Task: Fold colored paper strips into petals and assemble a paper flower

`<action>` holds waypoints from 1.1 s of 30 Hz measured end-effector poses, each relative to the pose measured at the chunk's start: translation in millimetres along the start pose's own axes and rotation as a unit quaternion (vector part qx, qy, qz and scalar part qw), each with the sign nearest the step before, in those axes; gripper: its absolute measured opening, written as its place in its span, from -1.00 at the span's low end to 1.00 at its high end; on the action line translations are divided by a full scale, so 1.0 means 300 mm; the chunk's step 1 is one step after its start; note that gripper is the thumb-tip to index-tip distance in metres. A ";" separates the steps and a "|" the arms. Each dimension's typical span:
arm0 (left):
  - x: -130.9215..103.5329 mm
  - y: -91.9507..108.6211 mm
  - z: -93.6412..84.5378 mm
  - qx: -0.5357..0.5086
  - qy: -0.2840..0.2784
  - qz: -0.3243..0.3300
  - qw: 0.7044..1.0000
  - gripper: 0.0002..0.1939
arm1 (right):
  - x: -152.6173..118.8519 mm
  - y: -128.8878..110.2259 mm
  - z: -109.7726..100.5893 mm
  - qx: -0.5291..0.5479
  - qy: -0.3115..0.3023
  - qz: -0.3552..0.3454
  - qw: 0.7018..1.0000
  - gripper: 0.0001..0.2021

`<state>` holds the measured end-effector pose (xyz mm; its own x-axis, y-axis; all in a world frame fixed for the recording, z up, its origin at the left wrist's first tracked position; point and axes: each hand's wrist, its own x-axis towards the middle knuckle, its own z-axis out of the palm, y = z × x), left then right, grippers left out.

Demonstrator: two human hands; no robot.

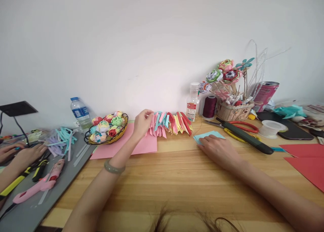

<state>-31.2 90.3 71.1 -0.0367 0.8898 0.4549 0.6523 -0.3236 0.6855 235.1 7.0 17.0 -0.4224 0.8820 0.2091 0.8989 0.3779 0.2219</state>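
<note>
blue paper (214,133): partly hidden by right hand (218,147) | red sheets (307,168): right-edge cut | bottle label (191,111): illegible

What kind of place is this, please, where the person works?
Probably a paper-craft workspace: I see colourful folded paper pieces, handmade-looking flowers and a pink glue gun.

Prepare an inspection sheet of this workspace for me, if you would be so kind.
Surface: pale-brown wooden table.
Work items: row of multicoloured folded paper strips; flat light-blue paper.
Clutter: pink glue gun on flat grey board; red paper sheets at right.
Grips: left hand at the row's left end, hold unclear; right hand resting on the light-blue paper.
Cables: thin black cable at lower left.
Surroundings: white wall; another person's hands at left.
</note>
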 end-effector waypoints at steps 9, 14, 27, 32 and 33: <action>-0.364 0.113 0.150 0.194 -0.277 0.259 0.905 -0.60 | -0.043 -0.144 -0.057 0.286 0.004 -0.152 0.946 -0.78; -0.371 0.090 0.157 0.289 -0.288 0.326 0.853 -0.82 | -0.045 -0.126 -0.042 0.318 0.016 -0.171 0.932 -0.78; -0.363 0.073 0.098 0.323 -0.275 0.417 0.804 -0.74 | -0.030 -0.076 0.010 0.112 0.067 -0.201 0.971 -0.83; -0.352 0.059 0.105 0.328 -0.277 0.406 0.807 -0.79 | -0.018 -0.060 0.021 0.116 0.080 -0.184 0.973 -0.78; -0.347 0.053 0.109 0.326 -0.278 0.395 0.812 -0.80 | -0.015 -0.060 0.020 0.122 0.087 -0.175 0.973 -0.76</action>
<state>7.9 3.2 16.1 0.8184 0.5535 0.1543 0.5746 -0.7869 -0.2249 221.7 -2.1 6.2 -0.7025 0.6337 0.3240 0.6878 0.7215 0.0801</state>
